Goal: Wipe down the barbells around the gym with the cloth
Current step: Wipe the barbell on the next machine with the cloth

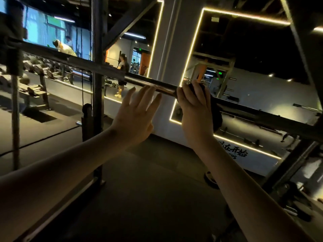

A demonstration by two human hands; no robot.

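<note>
A long steel barbell (97, 68) runs across the view from upper left to lower right, resting in a dark rack. My right hand (194, 109) is wrapped around the bar with a dark cloth (215, 113) bunched under the palm and fingers. My left hand (138, 110) is held up just left of it, fingers straight and spread, fingertips at the underside of the bar; whether they touch is unclear.
A dark rack upright (97, 84) with a cable and pulley stands behind the bar at left. Dumbbell racks (35, 70) line the far left. Two people (122, 74) are in the background. A white pillar (166, 49) with lit strips faces me.
</note>
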